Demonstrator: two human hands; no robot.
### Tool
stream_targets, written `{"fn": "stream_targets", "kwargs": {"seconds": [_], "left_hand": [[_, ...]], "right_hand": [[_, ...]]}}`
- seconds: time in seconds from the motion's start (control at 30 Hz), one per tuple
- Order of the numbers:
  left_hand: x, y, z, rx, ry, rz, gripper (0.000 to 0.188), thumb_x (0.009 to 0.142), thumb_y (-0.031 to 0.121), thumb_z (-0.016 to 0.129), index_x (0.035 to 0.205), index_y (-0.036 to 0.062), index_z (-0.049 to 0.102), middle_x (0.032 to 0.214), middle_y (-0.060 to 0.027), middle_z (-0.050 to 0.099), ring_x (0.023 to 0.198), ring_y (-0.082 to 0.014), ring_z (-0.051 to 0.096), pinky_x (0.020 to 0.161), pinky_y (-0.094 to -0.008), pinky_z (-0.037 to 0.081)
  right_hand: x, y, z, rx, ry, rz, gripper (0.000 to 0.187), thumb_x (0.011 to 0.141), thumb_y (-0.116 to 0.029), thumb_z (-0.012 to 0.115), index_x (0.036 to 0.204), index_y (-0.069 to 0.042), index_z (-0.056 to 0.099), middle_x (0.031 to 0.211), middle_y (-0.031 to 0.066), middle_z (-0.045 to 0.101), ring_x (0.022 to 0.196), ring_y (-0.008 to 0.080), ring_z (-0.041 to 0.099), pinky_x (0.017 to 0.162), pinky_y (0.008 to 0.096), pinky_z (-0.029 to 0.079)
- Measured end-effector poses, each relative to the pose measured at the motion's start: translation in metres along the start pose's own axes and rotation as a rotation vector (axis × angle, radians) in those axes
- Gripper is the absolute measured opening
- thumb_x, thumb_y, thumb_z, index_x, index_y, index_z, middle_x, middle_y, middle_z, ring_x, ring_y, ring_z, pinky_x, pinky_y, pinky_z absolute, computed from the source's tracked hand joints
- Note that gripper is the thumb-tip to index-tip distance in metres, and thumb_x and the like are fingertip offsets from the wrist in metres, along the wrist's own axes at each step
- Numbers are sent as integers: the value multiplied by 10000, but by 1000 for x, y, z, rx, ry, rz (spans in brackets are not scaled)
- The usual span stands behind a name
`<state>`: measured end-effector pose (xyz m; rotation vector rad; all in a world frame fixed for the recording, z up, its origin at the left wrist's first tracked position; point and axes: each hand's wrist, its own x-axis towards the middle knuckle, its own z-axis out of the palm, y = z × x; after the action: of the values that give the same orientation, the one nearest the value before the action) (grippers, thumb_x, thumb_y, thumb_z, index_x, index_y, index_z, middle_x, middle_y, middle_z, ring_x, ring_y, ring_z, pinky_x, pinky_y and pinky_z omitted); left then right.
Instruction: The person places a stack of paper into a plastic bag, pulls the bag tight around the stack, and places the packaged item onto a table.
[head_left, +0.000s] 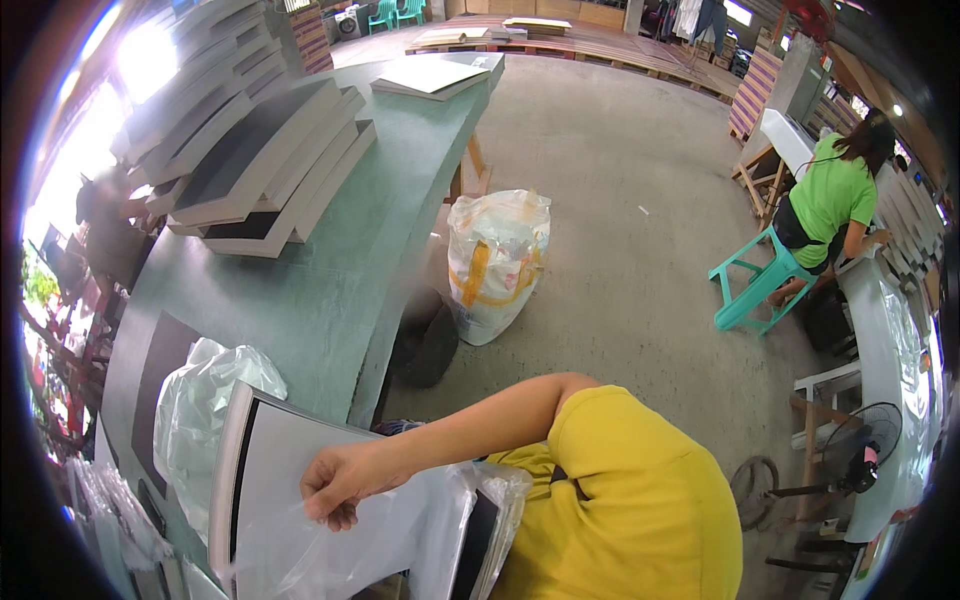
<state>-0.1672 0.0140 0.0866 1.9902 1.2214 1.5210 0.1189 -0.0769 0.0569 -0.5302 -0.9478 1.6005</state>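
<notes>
My right hand (350, 487) reaches in from the right, its fingers curled in a pinch on a thin clear plastic sleeve (290, 540). The film drapes below the hand over a flat pale grey panel (285, 440), which has a black-lined edge along its left side. More panels with dark faces (478, 540), some wrapped in clear plastic, lie to the right of it, against my yellow shirt. My left hand is out of view. A crumpled translucent plastic bag (205, 405) lies on the green table just beyond the panel's left edge.
The green table (290, 310) carries tall stacks of thick framed boards (260, 170) and white sheets (428, 75). Plastic-wrapped items (115, 525) lie at lower left. A white sack (498, 265) stands on the floor. A person in green (835, 185) works at right; a fan (866, 450) is nearer.
</notes>
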Motion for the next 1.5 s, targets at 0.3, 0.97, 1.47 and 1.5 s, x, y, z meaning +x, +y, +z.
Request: {"fn": "stream_targets", "kwargs": {"seconds": [0.3, 0.97, 1.47, 1.5], "left_hand": [[-27, 67, 73, -239, -787, 44, 210, 740, 145, 583, 854, -29, 554, 722, -155, 580, 677, -234, 547, 641, -307, 450], [24, 53, 24, 252, -958, 508, 298, 802, 222, 519, 988, -10, 522, 865, -103, 582, 779, -229, 563, 696, -321, 447], [1, 136, 14, 12, -1221, 1202, 112, 637, 137, 525, 620, 59, 447, 538, -49, 433, 538, -164, 502, 567, -307, 448], [8, 134, 7, 441, -1373, 1250, 97, 639, 128, 519, 616, 63, 450, 503, -42, 416, 514, -165, 499, 532, -306, 450]], "right_hand": [[16, -48, 45, -653, 251, -784, 235, 677, -220, 688, 723, -24, 569, 625, 40, 536, 714, 174, 536, 671, 338, 409], [-14, -91, 55, -837, -201, 152, 379, 775, -414, 536, 709, -42, 566, 598, 56, 499, 591, 184, 505, 549, 354, 410], [17, -124, 42, -2759, -170, -253, 129, 649, -95, 556, 756, -60, 618, 730, 115, 589, 852, 228, 548, 930, 463, 308], [21, -126, 44, -2778, -242, -145, 131, 658, -103, 557, 769, -71, 619, 720, 102, 593, 837, 222, 554, 917, 445, 322]]}}
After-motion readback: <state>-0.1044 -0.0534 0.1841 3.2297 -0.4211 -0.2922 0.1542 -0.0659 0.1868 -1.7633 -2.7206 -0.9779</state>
